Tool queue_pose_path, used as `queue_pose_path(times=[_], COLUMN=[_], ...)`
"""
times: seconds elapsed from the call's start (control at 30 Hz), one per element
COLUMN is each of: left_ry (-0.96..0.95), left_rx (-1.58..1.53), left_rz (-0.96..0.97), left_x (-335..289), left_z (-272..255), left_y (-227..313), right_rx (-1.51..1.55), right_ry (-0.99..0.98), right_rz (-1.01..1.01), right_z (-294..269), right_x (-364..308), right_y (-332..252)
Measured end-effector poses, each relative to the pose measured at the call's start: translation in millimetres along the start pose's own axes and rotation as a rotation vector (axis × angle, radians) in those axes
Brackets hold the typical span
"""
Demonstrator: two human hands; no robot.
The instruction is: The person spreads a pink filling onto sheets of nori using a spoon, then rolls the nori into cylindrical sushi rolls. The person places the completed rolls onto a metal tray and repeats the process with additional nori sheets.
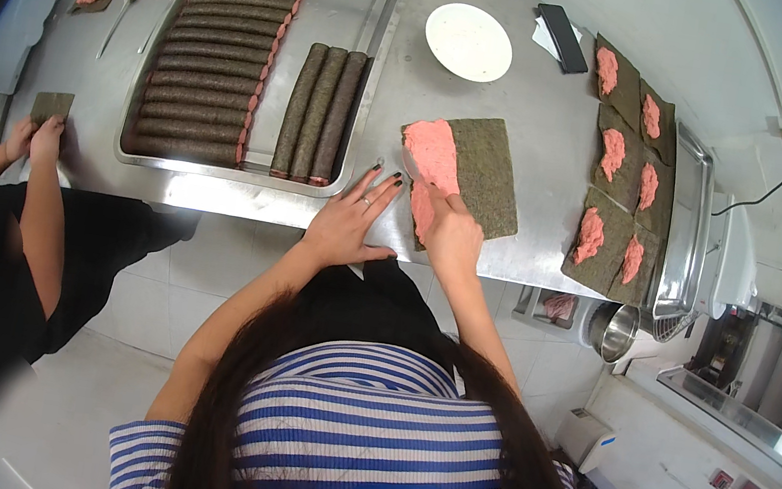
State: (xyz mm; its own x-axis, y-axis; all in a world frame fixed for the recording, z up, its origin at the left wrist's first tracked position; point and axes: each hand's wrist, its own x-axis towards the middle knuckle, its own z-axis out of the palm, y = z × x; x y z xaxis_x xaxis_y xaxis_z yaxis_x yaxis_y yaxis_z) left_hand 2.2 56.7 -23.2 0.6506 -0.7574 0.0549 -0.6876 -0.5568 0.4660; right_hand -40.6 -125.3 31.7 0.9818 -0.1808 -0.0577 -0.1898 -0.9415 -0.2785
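Observation:
A dark green seaweed sheet [485,173] lies in front of me on the metal table, its left part covered with pink paste [433,148]. My right hand [454,238] is closed over the paste, gripping a metal spreading knife [410,163]; its blade touches the paste's left edge, while its handle is mostly hidden. My left hand [350,222] rests flat on the table beside the sheet, fingers apart and holding nothing. Left of it stands a metal tray [220,173] with many seaweed rolls [207,86] in a stack, plus several rolls [320,112] laid lengthwise.
Beyond the sheet are a white plate [469,42] and a black phone [563,39]. To the right lie several seaweed sheets with paste mounds [590,236], then an upright metal tray [685,228]. At far left, a co-worker's hands [35,136] hold a small seaweed piece [52,105].

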Motion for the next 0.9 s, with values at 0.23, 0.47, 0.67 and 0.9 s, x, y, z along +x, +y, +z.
queue_pose_path(times=[0.23, 0.47, 0.67, 0.9], left_ry=[-0.012, 0.008, -0.011, -0.013], left_rx=[0.023, 0.021, 0.036, 0.006], left_rz=[-0.002, 0.008, 0.007, -0.008], left_x=[1.1, -0.9, -0.1, -0.7], left_z=[0.0, 0.4, 0.6, 0.3], left_y=[-0.1, -2.0, -0.6, -0.4], right_rx=[-0.081, -0.022, -0.109, -0.090], right_ry=[0.119, 0.126, 0.069, 0.082], right_rz=[0.096, 0.001, -0.019, 0.100], right_z=[-5.2, -4.7, 5.4, -3.9], right_x=[6.3, -5.9, -22.4, -32.9], right_y=[22.0, 19.2, 20.1, 26.0])
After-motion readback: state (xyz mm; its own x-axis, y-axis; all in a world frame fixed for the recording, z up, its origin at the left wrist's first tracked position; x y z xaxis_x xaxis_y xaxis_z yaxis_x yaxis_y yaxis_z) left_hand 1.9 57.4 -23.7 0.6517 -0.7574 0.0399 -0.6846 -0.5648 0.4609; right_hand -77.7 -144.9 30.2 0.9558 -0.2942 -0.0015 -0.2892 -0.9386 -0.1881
